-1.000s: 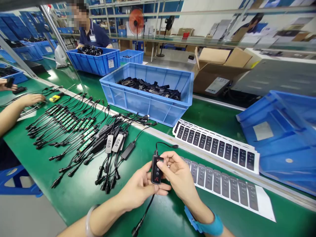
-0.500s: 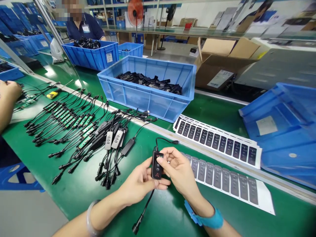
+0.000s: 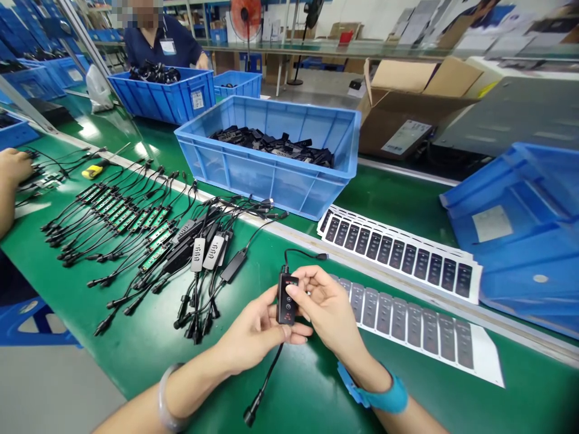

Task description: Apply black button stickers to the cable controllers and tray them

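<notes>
A black inline LED-type controller with buttons and red markings on its face is held upright, a short cable above it and a longer plugged cable hanging below. My left hand is closed round its lower part from the left and beneath. My right hand is closed at its upper right, the thumb pressed on the face and the other fingers curled. To the left lies a bunch of controllers with grey or black cases. On my right is a sheet of dark face stickers, partly behind my right hand.
A blue bin of black controllers stands ahead. More sticker sheets lie beside it. Rows of green circuit boards with cables spread left, near a yellow-handled tool. A co-worker's hand works at far left; another person stands behind bins.
My hands and the controller stay almost in place, the right thumb still on its face. The co-worker's hand at the left has shifted slightly; the person behind shows a hand by the bin.
</notes>
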Demonstrator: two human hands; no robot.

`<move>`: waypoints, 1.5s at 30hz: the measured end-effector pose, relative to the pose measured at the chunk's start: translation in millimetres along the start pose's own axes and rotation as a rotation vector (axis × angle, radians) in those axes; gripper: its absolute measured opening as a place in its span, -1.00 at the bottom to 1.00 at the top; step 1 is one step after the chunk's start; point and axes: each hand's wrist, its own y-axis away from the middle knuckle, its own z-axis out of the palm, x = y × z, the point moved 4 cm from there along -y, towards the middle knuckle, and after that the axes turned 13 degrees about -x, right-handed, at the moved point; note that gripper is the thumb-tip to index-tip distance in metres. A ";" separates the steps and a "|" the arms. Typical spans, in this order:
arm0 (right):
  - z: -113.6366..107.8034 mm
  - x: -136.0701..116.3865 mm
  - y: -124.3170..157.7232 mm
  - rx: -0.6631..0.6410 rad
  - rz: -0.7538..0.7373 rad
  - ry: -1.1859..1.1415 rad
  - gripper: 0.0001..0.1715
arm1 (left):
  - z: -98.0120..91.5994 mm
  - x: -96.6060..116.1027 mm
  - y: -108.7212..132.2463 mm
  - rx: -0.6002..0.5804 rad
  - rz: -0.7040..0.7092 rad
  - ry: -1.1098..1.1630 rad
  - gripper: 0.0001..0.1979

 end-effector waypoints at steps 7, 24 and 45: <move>0.5 -4.2 1.4 0.077 -0.066 0.152 -0.75 | 1.9 0.9 0.9 0.011 0.002 -0.022 -0.28; 1.0 -4.2 1.6 0.092 -0.062 0.253 -0.78 | 4.1 0.1 0.0 0.005 0.005 -0.091 -0.31; 8.9 -7.9 -2.1 -0.217 0.051 0.321 -0.53 | 1.0 -1.6 -1.7 0.036 -0.031 -0.080 -0.57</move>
